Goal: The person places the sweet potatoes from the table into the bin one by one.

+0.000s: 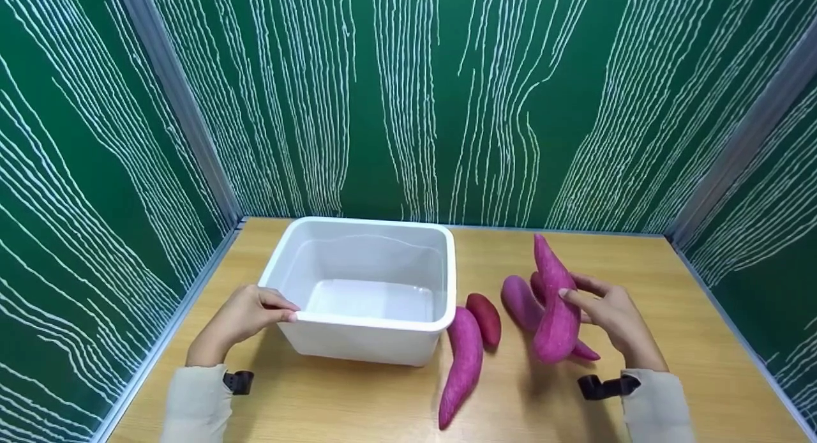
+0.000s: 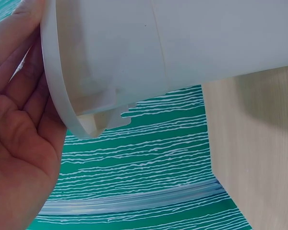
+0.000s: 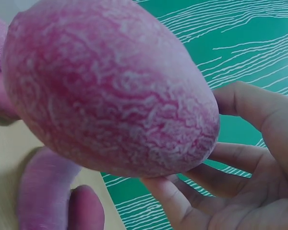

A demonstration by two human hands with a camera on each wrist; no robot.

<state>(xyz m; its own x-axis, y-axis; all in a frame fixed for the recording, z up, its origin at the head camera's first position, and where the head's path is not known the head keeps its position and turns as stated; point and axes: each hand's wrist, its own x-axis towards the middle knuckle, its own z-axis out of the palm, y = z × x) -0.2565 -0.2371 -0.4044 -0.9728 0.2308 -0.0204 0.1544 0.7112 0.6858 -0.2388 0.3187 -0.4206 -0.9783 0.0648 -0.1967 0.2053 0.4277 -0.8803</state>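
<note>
A white plastic bin (image 1: 364, 341) stands on the wooden table, nothing visible inside it. My left hand (image 1: 246, 312) pinches the rim at its front left corner, thumb on top; the left wrist view shows the fingers behind the rim (image 2: 55, 72). In my right hand (image 1: 616, 315) a large magenta sweet potato (image 1: 556, 322) is held upright above the table, gripped between thumb and fingers. Its rounded, pale-veined end (image 3: 115, 96) fills much of the right wrist view. Beneath it lie a paler purple sweet potato (image 1: 521, 302) and others partly hidden.
Right of the bin, a long curved sweet potato (image 1: 466, 366) lies close to the bin wall. A short red sweet potato (image 1: 485, 318) lies beside it. Green panels (image 1: 396, 111) with white wavy lines enclose the table (image 1: 357, 405) at the back and sides.
</note>
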